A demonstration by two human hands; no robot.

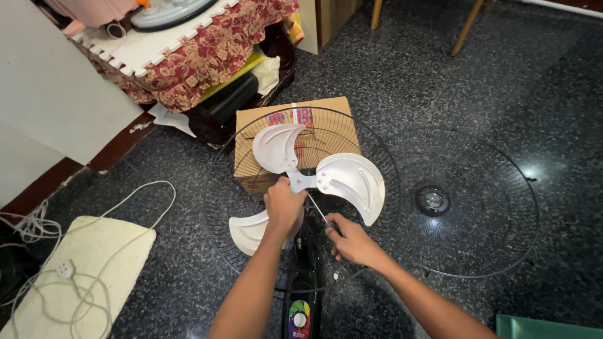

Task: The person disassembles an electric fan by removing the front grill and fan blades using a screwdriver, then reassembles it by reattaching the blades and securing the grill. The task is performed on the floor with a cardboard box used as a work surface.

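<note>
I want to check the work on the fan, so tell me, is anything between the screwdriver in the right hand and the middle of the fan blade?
Nothing visible. The right hand holds the screwdriver, whose shaft runs straight to the hub of the white fan blade. The left hand grips beside the hub, not across the shaft. The front grille lies apart on the floor.

Looked like a room in a home, with repair work done right on the floor. Dark speckled stone floor. Low table covered by a red flowered cloth and white foam mats. Wooden chair legs at the top. Woven mat with a white cord and plug. Cardboard box beside fan parts. No workbench, only home things.
</note>
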